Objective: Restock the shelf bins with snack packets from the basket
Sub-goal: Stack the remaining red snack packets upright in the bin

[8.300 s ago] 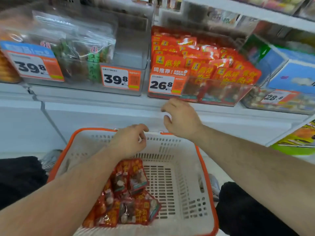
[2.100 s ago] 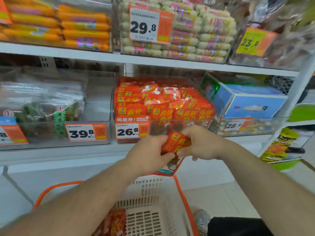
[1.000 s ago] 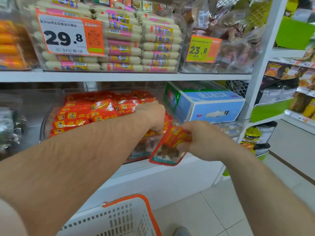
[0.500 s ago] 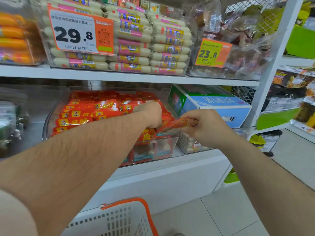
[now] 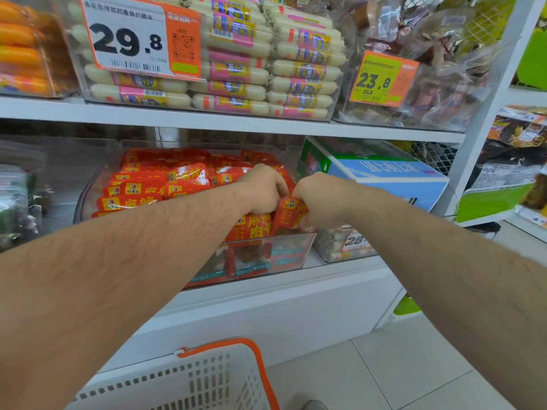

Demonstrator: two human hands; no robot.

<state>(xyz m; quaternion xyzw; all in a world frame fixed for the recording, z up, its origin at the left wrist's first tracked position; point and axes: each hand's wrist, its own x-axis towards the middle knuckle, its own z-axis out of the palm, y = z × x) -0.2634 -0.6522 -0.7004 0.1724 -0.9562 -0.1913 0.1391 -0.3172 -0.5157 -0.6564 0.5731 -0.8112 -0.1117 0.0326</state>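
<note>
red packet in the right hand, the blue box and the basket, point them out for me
red packet (image 5: 288, 213), head view, on its upper printed face.
blue box (image 5: 381, 173), head view, on its blue top panel.
basket (image 5: 260, 368), head view, on its orange rim.

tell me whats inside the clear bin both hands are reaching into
The clear bin holds rows of red snack packets, stacked nearly to its top. The left hand and right hand cover the front right corner, where the right hand pinches one packet.
</note>
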